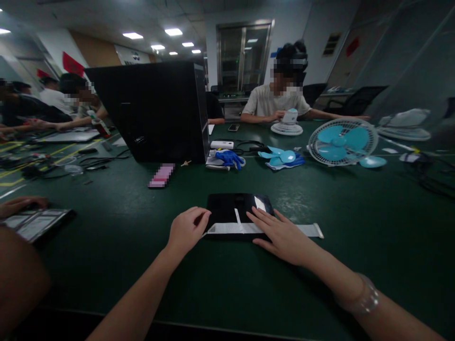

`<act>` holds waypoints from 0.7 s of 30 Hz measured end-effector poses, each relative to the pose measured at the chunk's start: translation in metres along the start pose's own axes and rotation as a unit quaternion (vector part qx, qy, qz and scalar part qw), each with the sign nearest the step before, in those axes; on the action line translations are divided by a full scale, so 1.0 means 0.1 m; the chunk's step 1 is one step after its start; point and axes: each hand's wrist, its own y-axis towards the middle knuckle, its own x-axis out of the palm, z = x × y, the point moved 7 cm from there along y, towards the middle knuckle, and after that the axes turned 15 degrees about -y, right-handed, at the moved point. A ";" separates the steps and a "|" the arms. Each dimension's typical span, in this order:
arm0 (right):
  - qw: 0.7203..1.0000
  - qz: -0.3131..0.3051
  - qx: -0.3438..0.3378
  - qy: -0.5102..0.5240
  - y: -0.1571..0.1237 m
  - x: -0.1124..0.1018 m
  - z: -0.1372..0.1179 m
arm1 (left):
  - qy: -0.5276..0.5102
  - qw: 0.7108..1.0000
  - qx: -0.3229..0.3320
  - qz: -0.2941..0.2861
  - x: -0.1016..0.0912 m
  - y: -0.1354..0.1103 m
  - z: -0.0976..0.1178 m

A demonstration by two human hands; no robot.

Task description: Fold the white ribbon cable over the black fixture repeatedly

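Note:
A flat black panel (222,204) with a glossy face lies on the table before me. Across its near part runs a white ribbon cable (227,228), which sticks out past the right edge; a narrow white strip (237,215) branches upward from it. My left hand (188,228) is closed at the panel's left edge, thumb and fingers pinched together. What lies between them, if anything, is hidden. Spread and nearly flat, the fingers of my right hand (280,232) rest over the panel's right side and cover part of the cable.
A black computer case (149,113) stands behind, with a pink phone (161,175) and blue-white gloves (227,159) near it. Farther right are blue fan blades (279,155) and a fan (343,142). A person (277,102) sits opposite; another's hand (24,204) is at left.

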 end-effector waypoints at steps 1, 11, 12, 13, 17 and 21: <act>1.000 -0.003 0.002 -0.002 0.00 0.00 0.00 | -0.001 1.000 0.000 0.000 0.00 0.00 -0.01; 0.996 -0.038 0.073 -0.025 -0.11 0.01 0.37 | -0.017 1.000 0.002 -0.010 0.02 0.00 -0.02; 0.995 -0.047 0.082 -0.032 -0.12 0.01 0.43 | -0.018 1.000 0.000 -0.010 0.01 -0.01 -0.02; 0.993 -0.056 0.093 -0.039 -0.14 0.02 0.49 | -0.018 1.000 -0.002 -0.011 0.01 -0.01 -0.02; 0.984 -0.073 0.146 -0.066 -0.22 0.09 0.82 | -0.023 1.000 -0.008 -0.014 0.02 -0.01 -0.06; 0.966 -0.109 0.224 -0.066 -0.37 0.21 1.24 | -0.030 0.999 -0.004 -0.012 0.02 -0.02 -0.07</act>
